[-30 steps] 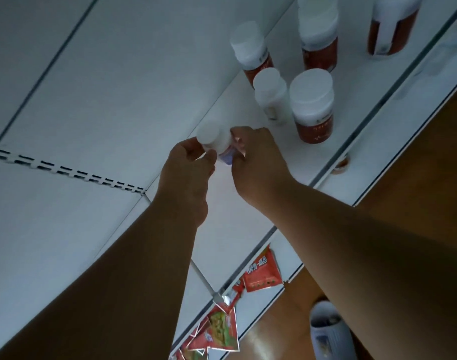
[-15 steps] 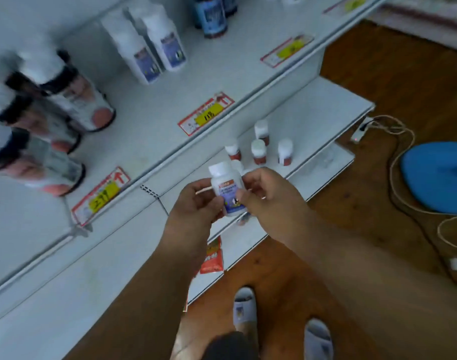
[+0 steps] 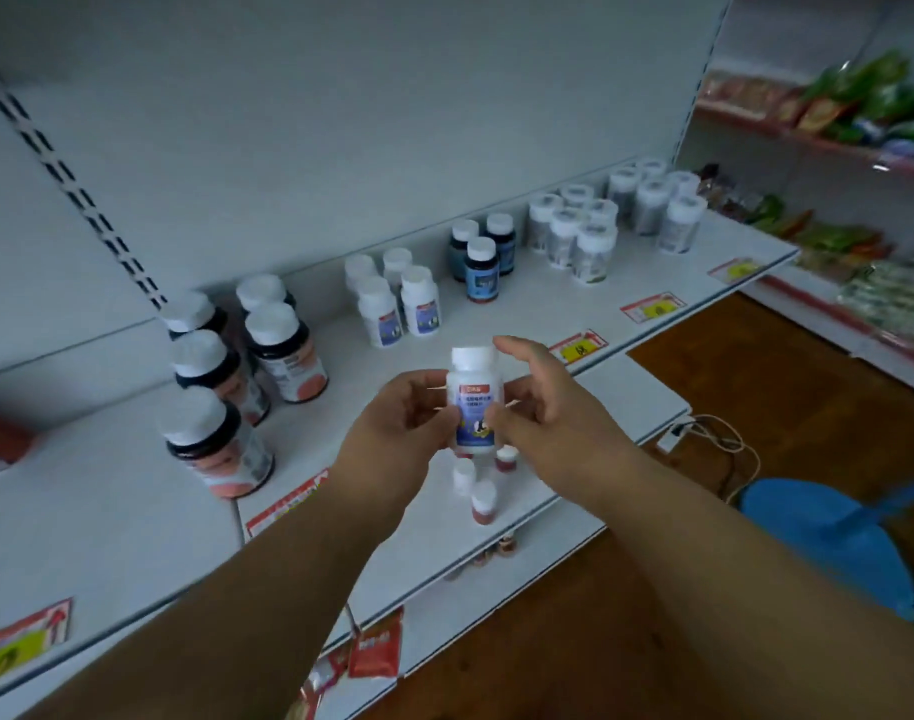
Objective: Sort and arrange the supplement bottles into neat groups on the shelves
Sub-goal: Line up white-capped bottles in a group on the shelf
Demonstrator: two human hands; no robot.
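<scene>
- Both arms reach forward from the near edge, side by side.
- The left hand holds the small white plastic bottle with a blue label upright, its grip pinching the bottle's left side.
- The right hand pinches the right side; its top fingers are spread loose by the cap.
- The bottle is in the air, in front of the white metal shelf.

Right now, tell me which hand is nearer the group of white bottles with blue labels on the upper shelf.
Left. The left hand sits just below and front of the white bottles; the right hand is farther right, past the held bottle.
</scene>
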